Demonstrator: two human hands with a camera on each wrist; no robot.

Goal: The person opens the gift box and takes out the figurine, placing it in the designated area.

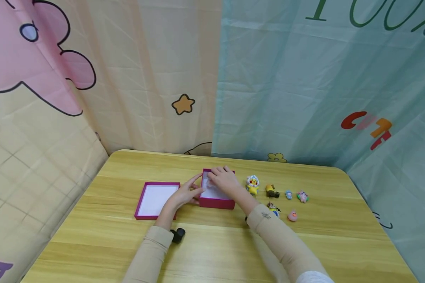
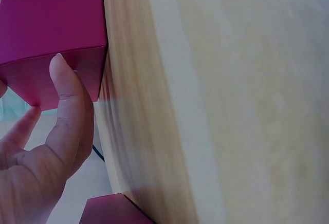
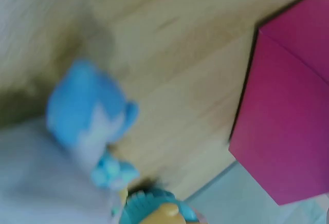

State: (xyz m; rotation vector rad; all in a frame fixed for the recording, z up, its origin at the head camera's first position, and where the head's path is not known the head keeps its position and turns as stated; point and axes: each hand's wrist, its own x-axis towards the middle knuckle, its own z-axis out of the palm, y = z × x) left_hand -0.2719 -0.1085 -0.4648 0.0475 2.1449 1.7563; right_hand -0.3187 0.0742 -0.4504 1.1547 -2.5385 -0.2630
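Observation:
A magenta box with a white inside stands open-topped on the table. My left hand is at its left side, fingers spread and fairly straight; in the left wrist view the thumb of that hand touches the box's side. Reaching over the right wall, my right hand has its fingers inside the box. What lies under those fingers is hidden, and the right wrist view shows the box but not the fingers. The shallow magenta lid lies left of the box, white inside up.
Right of the box are a yellow figurine in a white hood, a yellow-and-black figurine, a small blue one, a pink-and-green one and a pink one. My right sleeve partly covers another figurine. Curtains hang behind the table.

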